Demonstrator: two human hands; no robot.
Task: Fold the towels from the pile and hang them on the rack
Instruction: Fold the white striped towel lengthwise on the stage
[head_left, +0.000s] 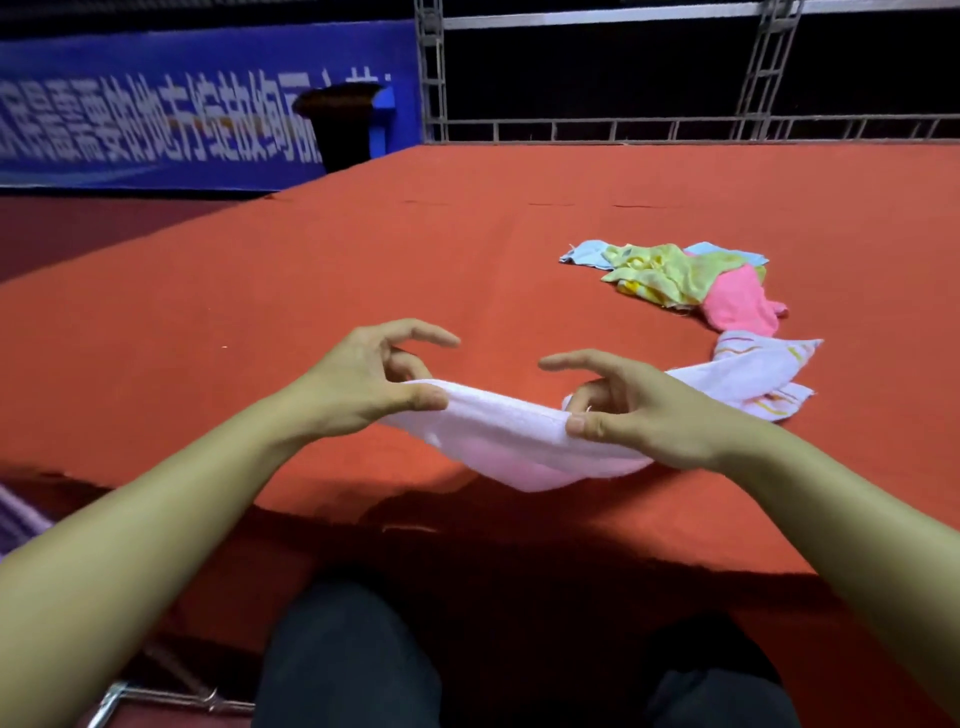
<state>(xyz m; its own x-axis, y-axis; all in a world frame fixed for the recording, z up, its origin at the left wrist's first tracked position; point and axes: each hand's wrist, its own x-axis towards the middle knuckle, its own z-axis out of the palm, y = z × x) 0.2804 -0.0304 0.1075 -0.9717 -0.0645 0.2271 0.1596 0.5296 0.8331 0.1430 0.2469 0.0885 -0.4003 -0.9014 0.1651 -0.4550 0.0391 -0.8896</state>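
- A white towel is held above the near edge of the table, stretched between the two hands.
- The left hand pinches one end of the upper edge between thumb and curled fingers; the index finger is extended forward and carries nothing.
- The right hand pinches the opposite end in the same manner, thumb on top, index finger extended and free.
- The upper edge is kept fairly taut between the two pinch points, so that the cloth below hangs in a shallow sag toward the table. This hold is judged to serve alignment of the edges for a fold.
- The far portion of the white towel, with coloured stripes, trails to the right behind the right hand and lies on the table; the towel is therefore only partly lifted.
- The remaining pile lies well apart, farther back on the right: a green towel over blue pieces, with a pink towel at its near side.
- No rack can be identified with certainty; a metal truss frame stands behind the table.
- The task is judged to be at an early stage, several towels remaining unfolded.
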